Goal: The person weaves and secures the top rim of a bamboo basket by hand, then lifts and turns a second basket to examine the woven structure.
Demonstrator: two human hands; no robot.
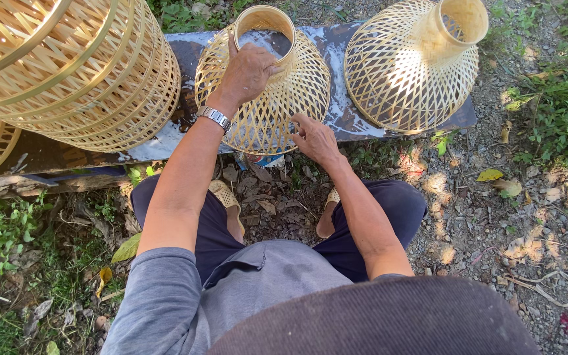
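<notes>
A woven bamboo lampshade (281, 98), cone-shaped with a narrow open neck, stands on a dark board (356, 121) in front of me. My left hand (248, 69), with a metal watch on the wrist, grips the neck of this shade from above. My right hand (313, 138) touches the shade's lower rim at its near right side, fingers curled on the weave. A second shade of the same kind (409, 66) stands to the right on the same board, untouched.
A stack of several nested woven shades (73, 66) lies on its side at the left. Below the board are my knees, sandalled feet, gravel, dry leaves and grass (560, 105) at the right.
</notes>
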